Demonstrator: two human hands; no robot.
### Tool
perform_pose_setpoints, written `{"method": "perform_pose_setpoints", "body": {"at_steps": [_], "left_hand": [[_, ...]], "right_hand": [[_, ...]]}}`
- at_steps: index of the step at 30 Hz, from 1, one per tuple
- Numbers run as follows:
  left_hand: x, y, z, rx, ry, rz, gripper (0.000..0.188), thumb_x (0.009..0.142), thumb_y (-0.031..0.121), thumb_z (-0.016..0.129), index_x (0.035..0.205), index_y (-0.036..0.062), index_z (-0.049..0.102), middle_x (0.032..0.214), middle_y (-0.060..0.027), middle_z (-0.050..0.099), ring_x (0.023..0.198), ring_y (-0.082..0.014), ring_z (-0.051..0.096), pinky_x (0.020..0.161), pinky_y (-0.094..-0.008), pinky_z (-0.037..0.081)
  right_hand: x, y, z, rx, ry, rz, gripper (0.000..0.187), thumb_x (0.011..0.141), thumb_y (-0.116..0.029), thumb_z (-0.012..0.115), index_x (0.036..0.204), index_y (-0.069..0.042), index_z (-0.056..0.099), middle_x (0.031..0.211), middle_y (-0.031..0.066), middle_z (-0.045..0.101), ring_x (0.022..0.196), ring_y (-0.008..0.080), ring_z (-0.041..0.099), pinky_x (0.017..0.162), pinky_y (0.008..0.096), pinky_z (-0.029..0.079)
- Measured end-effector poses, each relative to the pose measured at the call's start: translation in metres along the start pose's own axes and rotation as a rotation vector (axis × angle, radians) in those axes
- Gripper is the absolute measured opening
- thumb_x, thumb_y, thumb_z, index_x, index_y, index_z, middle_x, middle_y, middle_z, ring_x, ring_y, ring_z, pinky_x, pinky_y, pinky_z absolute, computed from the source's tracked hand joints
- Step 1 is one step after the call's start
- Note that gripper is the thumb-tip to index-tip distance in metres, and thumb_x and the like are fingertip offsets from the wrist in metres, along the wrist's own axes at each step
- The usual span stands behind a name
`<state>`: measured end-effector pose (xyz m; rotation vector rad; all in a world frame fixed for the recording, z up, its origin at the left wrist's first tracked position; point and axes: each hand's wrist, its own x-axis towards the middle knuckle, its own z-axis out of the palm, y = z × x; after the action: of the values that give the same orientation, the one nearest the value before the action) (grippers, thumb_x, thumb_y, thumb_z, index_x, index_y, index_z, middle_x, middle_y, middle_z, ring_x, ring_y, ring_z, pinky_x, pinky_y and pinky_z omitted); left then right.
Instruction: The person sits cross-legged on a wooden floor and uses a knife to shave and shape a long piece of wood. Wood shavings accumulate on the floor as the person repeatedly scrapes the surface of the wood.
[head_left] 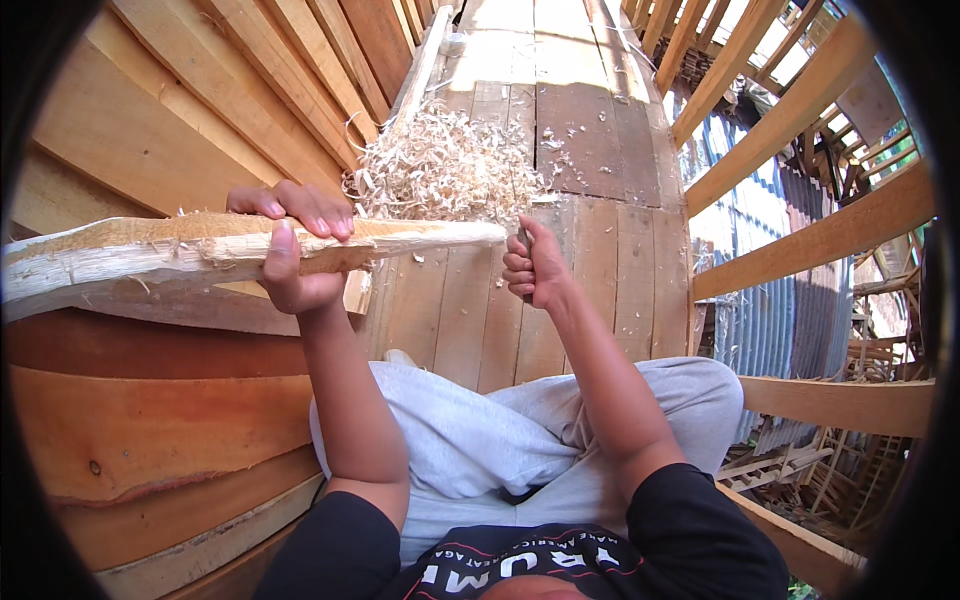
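Note:
A long, roughly carved piece of pale wood (pixel 190 250) reaches in from the left edge and narrows to a tip near the middle. My left hand (pixel 284 268) is closed around it, thumb on the near side and fingers over the far side. Just beyond the tip, my right hand (pixel 541 264) makes a fist around a slim dark tool (pixel 523 238). Only a small part of that tool shows, so its kind is unclear. Cut marks run along the wood's light surface.
Curled wood shavings (pixel 440 165) are heaped on the plank floor (pixel 600 260) past the wood. Boards (pixel 160 430) lean along the left. Slatted wooden railing (pixel 820 240) borders the right, with corrugated metal sheets (pixel 800 290) beyond. My crossed legs (pixel 480 430) rest in front.

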<state>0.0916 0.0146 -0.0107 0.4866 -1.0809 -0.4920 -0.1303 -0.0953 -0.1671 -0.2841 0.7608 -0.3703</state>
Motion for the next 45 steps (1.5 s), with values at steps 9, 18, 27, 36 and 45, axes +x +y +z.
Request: {"method": "perform_pose_setpoints", "body": {"at_steps": [9,18,27,36,45], "left_hand": [[0.004,0.026,0.023,0.166,-0.024,0.068,0.027,0.078,0.009,0.056,0.098,0.0067,0.038,0.069,-0.0092,0.047,0.060,-0.0173,0.046,0.059,-0.0323,0.048],[0.006,0.055,0.011,0.123,-0.091,0.011,0.028,0.080,0.013,0.054,0.101,0.0049,0.038,0.075,-0.0123,0.049,0.064,-0.0195,0.047,0.062,-0.0343,0.046],[0.010,0.092,0.007,0.211,-0.199,0.055,0.031,0.080,0.017,0.053,0.105,0.0034,0.040,0.073,-0.0130,0.048,0.061,-0.0188,0.046,0.060,-0.0329,0.044],[0.009,0.096,0.002,0.260,-0.180,0.084,0.032,0.080,0.018,0.053,0.106,0.0036,0.040,0.073,-0.0124,0.049,0.060,-0.0185,0.047,0.058,-0.0323,0.043],[0.008,0.099,0.000,0.261,-0.164,0.087,0.032,0.081,0.020,0.053,0.106,0.0043,0.041,0.073,-0.0117,0.050,0.059,-0.0180,0.047,0.058,-0.0322,0.043]], "right_hand": [[-0.007,-0.027,-0.011,-0.955,0.603,-0.358,0.058,0.079,-0.059,0.068,0.055,-0.015,0.038,0.049,-0.0056,0.033,0.042,0.0074,0.028,0.039,0.0301,0.023],[0.016,-0.024,-0.031,-1.275,0.634,-0.406,0.038,0.087,-0.034,0.060,0.080,0.003,0.068,0.081,0.0209,0.067,0.080,0.0323,0.065,0.071,0.0406,0.049],[0.008,-0.019,-0.044,-1.905,0.177,-0.239,0.022,0.075,-0.012,0.074,0.097,-0.007,0.073,0.093,0.0136,0.071,0.085,0.0282,0.068,0.075,0.0375,0.052],[0.020,0.011,-0.030,-1.758,0.441,-0.490,0.028,0.069,-0.009,0.078,0.097,-0.013,0.076,0.088,0.0087,0.073,0.082,0.0251,0.069,0.074,0.0364,0.053],[0.025,0.005,-0.039,-1.848,0.023,-0.332,0.032,0.067,-0.004,0.079,0.098,-0.012,0.075,0.089,0.0106,0.073,0.082,0.0238,0.070,0.073,0.0345,0.054]]}}
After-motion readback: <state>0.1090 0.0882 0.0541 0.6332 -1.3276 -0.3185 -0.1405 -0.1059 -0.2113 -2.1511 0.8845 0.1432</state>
